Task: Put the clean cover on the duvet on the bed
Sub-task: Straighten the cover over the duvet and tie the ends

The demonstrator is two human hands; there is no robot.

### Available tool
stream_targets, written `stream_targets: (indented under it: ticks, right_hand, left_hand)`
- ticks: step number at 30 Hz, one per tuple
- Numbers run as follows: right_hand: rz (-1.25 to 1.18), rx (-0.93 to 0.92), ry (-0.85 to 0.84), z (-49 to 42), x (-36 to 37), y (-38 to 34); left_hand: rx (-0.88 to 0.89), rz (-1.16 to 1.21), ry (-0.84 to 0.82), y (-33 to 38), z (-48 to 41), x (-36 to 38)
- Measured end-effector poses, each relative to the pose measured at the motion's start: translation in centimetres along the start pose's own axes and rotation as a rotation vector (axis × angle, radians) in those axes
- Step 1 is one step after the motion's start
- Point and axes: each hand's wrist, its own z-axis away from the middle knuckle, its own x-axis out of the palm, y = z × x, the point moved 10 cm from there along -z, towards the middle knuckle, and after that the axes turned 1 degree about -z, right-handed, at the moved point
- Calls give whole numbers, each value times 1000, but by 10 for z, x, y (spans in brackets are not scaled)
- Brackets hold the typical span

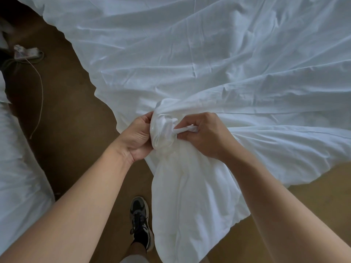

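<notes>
A white duvet cover (209,54) lies spread and wrinkled across the bed, filling the upper and right part of the view. Its near corner is bunched around a padded white duvet corner (163,130), and more white fabric hangs down from there toward the floor (190,205). My left hand (137,136) grips the bunched corner from the left. My right hand (204,134) pinches a short white tie strip (187,129) that sticks out of the bunch.
Brown carpet (76,120) runs between the bed and another mass of white bedding (19,177) at the left. A thin white cord (40,95) and a small crumpled cloth (26,53) lie on the floor at upper left. My dark sneaker (140,221) stands below the hands.
</notes>
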Motion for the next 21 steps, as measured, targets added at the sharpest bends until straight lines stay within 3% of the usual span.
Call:
stream_targets:
  ticks: [5, 10, 16, 21]
  right_hand:
    - [13, -22, 3, 0, 5, -2]
    - [18, -47, 29, -2, 10, 0]
    - [42, -100, 123, 0, 14, 0]
    - [-64, -32, 303, 11, 16, 17]
  left_hand:
    - [-34, -158, 145, -2, 8, -13]
    - [-112, -323, 58, -3, 16, -12]
    - [-177, -350, 69, -10, 10, -18]
    - [-195, -714, 117, -6, 3, -16]
